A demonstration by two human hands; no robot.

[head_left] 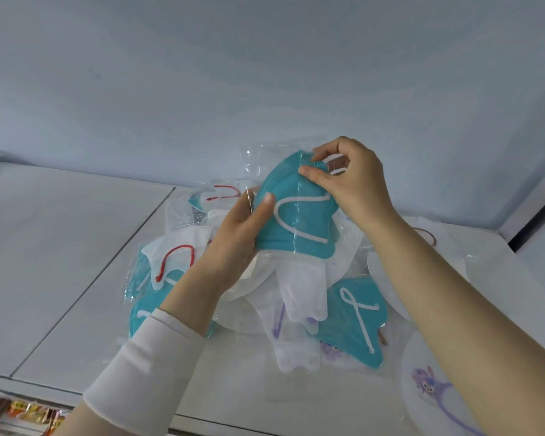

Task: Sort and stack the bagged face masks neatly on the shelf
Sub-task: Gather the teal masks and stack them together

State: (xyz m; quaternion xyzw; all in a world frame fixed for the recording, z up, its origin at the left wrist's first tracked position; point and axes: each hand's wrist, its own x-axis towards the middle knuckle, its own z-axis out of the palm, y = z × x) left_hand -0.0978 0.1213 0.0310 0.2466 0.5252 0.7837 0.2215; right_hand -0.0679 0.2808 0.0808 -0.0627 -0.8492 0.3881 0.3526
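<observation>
Centre frame: left hand (pixel 233 237) grips the lower edge and right hand (pixel 350 180) pinches the top of a teal bagged mask (pixel 296 215), lifted above the mixed pile (pixel 299 297) on the shelf (pixel 76 247), probably to square it for stacking.

White flat panelled shelf (pixel 76 247) with a thin seam. On it lies a loose, overlapping heap of clear-bagged face masks (pixel 299 297): a teal mask with white loops (pixel 356 322), a white mask with red loops (pixel 177 250), and a white purple-cartoon mask (pixel 428 385) at the right.
</observation>
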